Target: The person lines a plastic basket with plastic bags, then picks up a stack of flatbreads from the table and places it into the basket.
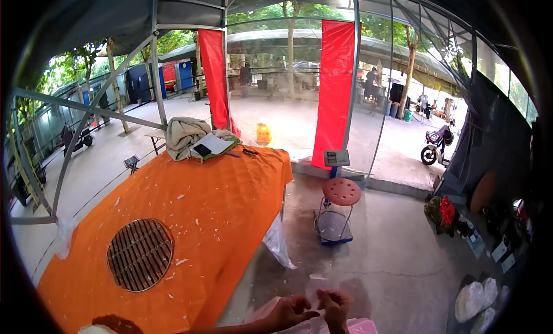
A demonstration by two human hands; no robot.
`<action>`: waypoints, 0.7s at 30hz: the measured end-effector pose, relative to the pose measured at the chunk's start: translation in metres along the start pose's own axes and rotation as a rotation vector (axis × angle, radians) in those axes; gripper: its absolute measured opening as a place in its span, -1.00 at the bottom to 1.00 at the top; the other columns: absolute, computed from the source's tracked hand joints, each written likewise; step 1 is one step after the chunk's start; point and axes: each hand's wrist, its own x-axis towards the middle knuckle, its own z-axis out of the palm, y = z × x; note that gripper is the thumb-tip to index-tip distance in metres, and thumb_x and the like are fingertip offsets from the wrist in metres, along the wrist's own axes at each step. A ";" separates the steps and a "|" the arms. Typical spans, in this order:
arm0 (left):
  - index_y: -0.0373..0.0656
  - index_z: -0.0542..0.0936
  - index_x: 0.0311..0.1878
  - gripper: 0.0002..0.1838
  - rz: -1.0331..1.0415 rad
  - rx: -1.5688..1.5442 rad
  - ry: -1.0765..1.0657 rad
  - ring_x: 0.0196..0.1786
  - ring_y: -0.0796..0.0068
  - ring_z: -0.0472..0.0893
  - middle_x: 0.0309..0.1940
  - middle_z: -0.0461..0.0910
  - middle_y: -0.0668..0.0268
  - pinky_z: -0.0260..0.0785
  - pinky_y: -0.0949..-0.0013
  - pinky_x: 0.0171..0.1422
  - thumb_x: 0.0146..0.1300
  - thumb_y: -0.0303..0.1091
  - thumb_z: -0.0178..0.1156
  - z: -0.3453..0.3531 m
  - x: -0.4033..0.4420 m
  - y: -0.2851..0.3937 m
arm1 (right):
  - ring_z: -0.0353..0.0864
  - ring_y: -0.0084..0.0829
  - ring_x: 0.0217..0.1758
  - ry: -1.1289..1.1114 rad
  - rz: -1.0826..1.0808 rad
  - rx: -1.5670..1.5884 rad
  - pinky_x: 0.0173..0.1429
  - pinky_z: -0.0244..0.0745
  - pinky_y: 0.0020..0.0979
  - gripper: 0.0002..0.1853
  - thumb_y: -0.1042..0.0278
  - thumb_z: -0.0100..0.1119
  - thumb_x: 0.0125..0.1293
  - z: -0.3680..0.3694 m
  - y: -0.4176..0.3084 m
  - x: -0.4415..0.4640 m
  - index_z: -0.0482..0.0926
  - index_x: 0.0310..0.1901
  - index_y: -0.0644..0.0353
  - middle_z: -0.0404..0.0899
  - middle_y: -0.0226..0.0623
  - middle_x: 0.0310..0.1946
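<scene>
Translucent film (316, 284) stands just beyond and between the left hand (290, 312) and right hand (335, 306), neither clearly nearer, its long axis seemingly pointing away. Fingers are curled inward (whether clamped on it, cannot tell); pink plastic (362, 326) lies below them.
</scene>
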 end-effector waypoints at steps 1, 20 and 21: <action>-0.23 0.47 -0.43 -0.70 -0.013 0.032 0.001 -0.61 0.75 0.25 -0.71 0.36 0.45 0.07 0.60 -0.57 -0.03 -0.21 0.34 -0.001 0.002 -0.005 | 0.34 -0.61 -0.74 -0.018 0.021 -0.006 -0.68 0.21 -0.59 -0.92 0.51 0.20 0.04 -0.004 -0.006 0.003 0.55 -0.54 0.28 0.45 -0.36 -0.73; -0.17 0.44 -0.34 -0.93 0.612 0.134 0.398 -0.45 0.24 0.52 -0.47 0.50 0.14 0.38 0.29 -0.35 0.08 -0.48 0.10 -0.007 0.009 0.001 | 0.51 -0.26 -0.29 -0.625 0.011 -0.750 -0.18 0.40 -0.35 -0.65 0.21 0.33 -0.08 -0.005 -0.043 0.014 0.55 -0.27 0.23 0.56 -0.23 -0.37; -0.17 0.43 -0.38 -0.93 0.600 0.164 0.328 -0.46 0.27 0.49 -0.49 0.48 0.19 0.37 0.32 -0.36 0.05 -0.49 0.11 -0.013 0.009 0.011 | 0.52 -0.25 -0.27 -0.804 -0.034 -0.863 -0.17 0.40 -0.38 -0.68 0.22 0.30 -0.06 -0.006 -0.026 0.022 0.55 -0.26 0.18 0.56 -0.19 -0.33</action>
